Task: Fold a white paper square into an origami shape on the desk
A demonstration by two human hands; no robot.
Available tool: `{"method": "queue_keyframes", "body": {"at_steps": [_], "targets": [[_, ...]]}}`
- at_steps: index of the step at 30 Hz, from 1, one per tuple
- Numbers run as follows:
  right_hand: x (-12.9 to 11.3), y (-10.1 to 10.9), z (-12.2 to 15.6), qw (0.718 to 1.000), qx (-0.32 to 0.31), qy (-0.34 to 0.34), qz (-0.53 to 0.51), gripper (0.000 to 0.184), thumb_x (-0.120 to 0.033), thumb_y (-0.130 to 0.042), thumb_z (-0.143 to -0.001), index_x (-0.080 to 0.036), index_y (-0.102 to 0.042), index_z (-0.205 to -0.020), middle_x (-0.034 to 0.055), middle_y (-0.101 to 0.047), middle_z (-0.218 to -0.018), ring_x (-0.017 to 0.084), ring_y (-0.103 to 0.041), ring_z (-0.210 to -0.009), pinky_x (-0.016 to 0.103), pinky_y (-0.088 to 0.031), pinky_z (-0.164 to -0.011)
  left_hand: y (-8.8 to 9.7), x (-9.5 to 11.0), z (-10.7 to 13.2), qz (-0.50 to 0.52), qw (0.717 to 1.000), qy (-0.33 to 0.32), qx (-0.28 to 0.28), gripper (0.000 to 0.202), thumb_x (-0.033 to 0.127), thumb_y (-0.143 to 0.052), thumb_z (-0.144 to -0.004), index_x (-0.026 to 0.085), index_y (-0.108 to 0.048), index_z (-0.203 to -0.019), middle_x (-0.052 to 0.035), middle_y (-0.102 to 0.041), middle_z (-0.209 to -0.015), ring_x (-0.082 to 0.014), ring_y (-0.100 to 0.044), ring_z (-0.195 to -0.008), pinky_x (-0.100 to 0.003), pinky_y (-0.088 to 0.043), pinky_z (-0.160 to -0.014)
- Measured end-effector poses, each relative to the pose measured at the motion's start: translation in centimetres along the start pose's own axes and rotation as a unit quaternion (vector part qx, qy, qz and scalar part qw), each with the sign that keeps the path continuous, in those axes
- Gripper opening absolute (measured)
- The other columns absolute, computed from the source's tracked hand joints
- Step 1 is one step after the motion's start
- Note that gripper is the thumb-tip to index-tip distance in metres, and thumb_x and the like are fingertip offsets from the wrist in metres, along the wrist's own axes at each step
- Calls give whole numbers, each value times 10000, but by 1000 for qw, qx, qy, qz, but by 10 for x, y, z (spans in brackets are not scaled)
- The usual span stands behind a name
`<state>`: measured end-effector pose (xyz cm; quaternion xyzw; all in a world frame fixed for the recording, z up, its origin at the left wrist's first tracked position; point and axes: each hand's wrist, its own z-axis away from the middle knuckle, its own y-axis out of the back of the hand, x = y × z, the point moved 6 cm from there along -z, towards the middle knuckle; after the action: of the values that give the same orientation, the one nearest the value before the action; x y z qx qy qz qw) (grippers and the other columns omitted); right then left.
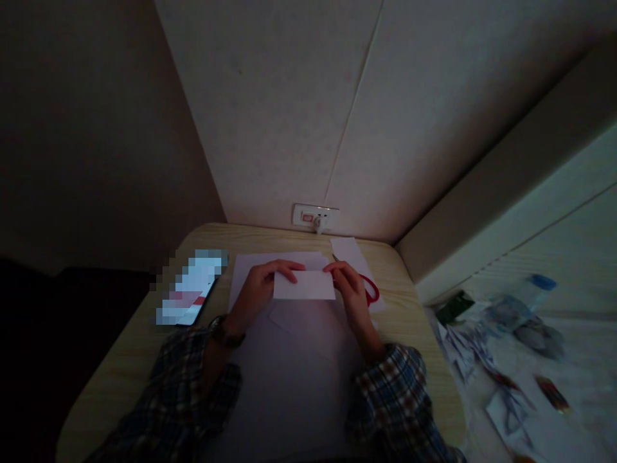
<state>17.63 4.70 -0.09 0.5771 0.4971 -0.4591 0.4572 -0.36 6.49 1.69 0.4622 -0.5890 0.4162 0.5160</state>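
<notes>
Between my two hands is a small white rectangle of paper (pixel 304 286), lifted above the larger white sheets (pixel 299 360) on the table. My left hand (pixel 260 283) pinches its left end, thumb on the near face and fingers along the top edge. At the right end, my right hand (pixel 348 283) grips the upper corner between thumb and fingers. Scissors with red handles (pixel 371 290) lie just beyond and right of my right hand, partly hidden by it. Under them is a narrower white paper strip (pixel 347 247).
A phone with a lit, blurred-out screen (pixel 193 296) lies on the left of the wooden table (pixel 414 360). A wall socket (pixel 315 217) holds a plug behind the table. To the right, a lower white surface carries paper scraps (pixel 463 350) and a clear plastic bottle (pixel 518 305).
</notes>
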Motion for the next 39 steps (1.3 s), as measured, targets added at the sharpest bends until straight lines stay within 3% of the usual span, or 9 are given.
{"method": "queue_keyframes", "body": {"at_steps": [7, 12, 17, 24, 33, 39], "targets": [[9, -5, -3, 999, -29, -30, -16, 130, -287, -624, -727, -220, -587, -832, -24, -547, -710, 132, -519, -678, 227, -405, -603, -2, 1, 1, -40, 999, -18, -9, 133, 173, -537, -708, 180, -642, -628, -71, -672, -1053, -226, -593, -998, -341, -455, -843], [7, 1, -5, 999, 9, -18, -29, 94, -256, -619, -712, -204, -588, -785, -15, -565, -725, 126, -522, -668, 226, -408, -592, -1, -1, 1, 28, 999, 24, 13, 218, 274, -523, -772, 175, -639, -928, -73, -649, -1096, -210, -591, -990, -284, -468, -778], [5, 7, -4, 999, 44, -1, -16, 81, -238, -600, -728, -199, -592, -799, -14, -569, -732, 124, -524, -684, 223, -402, -599, 0, -9, 1, 109, 992, 64, 26, 278, 362, -491, -808, 177, -575, -999, -66, -650, -1029, -185, -602, -902, -265, -469, -725], [1, 6, -1, 998, 51, 24, 14, 73, -244, -573, -763, -205, -597, -820, -10, -573, -754, 129, -523, -691, 229, -404, -599, -2, -6, 1, -38, 998, 47, 5, 291, 275, -576, -737, 165, -581, -1006, 13, -602, -720, -126, -556, -664, -200, -405, -565], [-4, 2, -1, 998, 22, 35, 37, 114, -277, -577, -773, -209, -590, -863, 15, -607, -871, 148, -558, -791, 236, -436, -625, 2, -8, -2, -92, 996, -5, 10, 232, 260, -551, -754, 162, -592, -960, -4, -625, -778, -128, -581, -681, -207, -422, -588], [-9, -7, 1, 985, -6, 63, 160, 69, -245, -576, -775, -190, -603, -743, 9, -630, -748, 155, -572, -725, 262, -426, -649, -5, -10, 1, -129, 992, 12, 1, 235, 263, -584, -731, 167, -598, -945, 0, -655, -743, -128, -584, -602, -209, -424, -532]]}}
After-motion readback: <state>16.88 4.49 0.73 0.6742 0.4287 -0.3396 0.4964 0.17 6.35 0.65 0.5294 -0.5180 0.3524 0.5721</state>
